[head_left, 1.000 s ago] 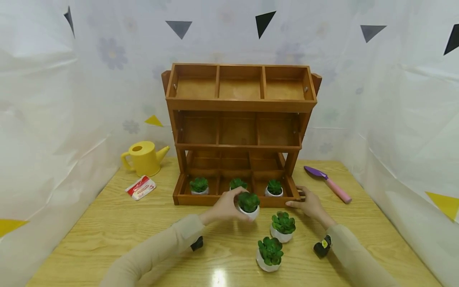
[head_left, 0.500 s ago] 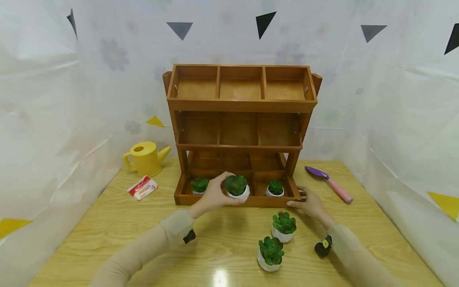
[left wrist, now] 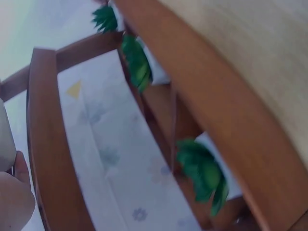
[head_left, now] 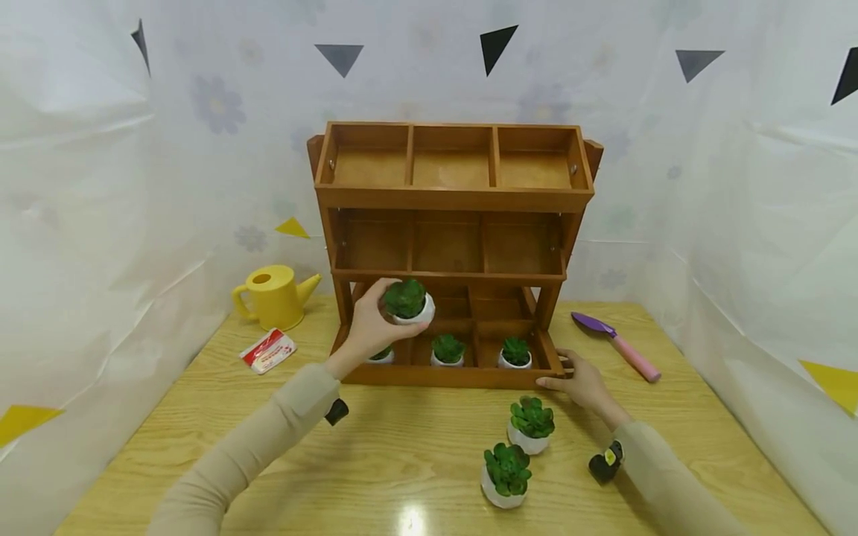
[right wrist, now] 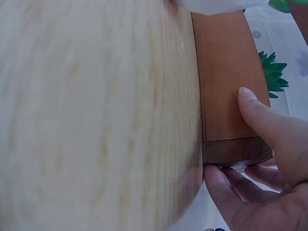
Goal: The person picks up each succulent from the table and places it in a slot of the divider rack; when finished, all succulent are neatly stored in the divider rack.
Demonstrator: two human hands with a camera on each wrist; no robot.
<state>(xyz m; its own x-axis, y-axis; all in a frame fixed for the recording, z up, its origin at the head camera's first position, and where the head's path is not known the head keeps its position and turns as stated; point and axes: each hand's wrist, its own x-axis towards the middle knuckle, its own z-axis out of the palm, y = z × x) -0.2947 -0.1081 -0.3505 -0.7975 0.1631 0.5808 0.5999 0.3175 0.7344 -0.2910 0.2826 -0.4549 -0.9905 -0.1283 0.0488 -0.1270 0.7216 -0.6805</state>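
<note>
My left hand (head_left: 370,326) holds a green succulent in a white pot (head_left: 414,313) in front of the lower left of a brown wooden shelf rack (head_left: 452,199). In the left wrist view, only some fingers (left wrist: 17,204) and part of the white pot (left wrist: 5,139) show at the left edge. My right hand (head_left: 582,381) grips the rack's lower right front corner, thumb on the front board (right wrist: 231,72) and fingers round its end. Three potted succulents stand in the bottom front row: left (head_left: 382,356), partly hidden by my left hand, middle (head_left: 447,350) and right (head_left: 515,353).
Two more potted succulents (head_left: 532,423) (head_left: 506,475) stand on the table (head_left: 375,461) before the rack. A yellow watering can (head_left: 273,298) and a red-and-white packet (head_left: 268,351) are at left. A purple trowel with a pink handle (head_left: 633,357) lies at right.
My left hand has carried the potted succulent up and to the left, from above the table to the rack's lower left. The right hand has stayed at the corner.
</note>
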